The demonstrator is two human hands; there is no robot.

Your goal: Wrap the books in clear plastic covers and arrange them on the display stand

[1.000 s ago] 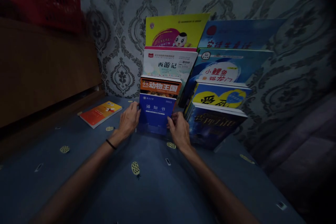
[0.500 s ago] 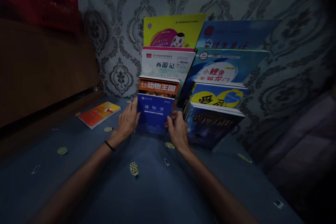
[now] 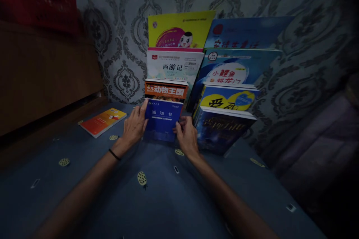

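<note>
A blue booklet (image 3: 162,129) marked 2022 stands nearly upright at the front of the left row of books. At its left edge, my left hand (image 3: 134,122) grips it, the index finger reaching up to the top corner. My right hand (image 3: 187,134) holds the right edge between thumb and bent fingers, some of them hidden behind. Directly behind the booklet is an orange-topped animal book (image 3: 168,90). Farther back lean a white book (image 3: 174,63) and a taller yellow-green one (image 3: 182,26).
A second row to the right holds a dark blue book (image 3: 224,130), a yellow-and-blue book (image 3: 215,99) and larger blue books behind. An orange booklet (image 3: 103,122) lies flat on the blue cloth (image 3: 112,194). A brown cabinet (image 3: 47,74) with a red basket (image 3: 39,3) stands left.
The view has shifted slightly, moving everything a little left in the picture. My left index finger now reaches higher, to the booklet's top left corner. My right hand keeps its place on the edge.
</note>
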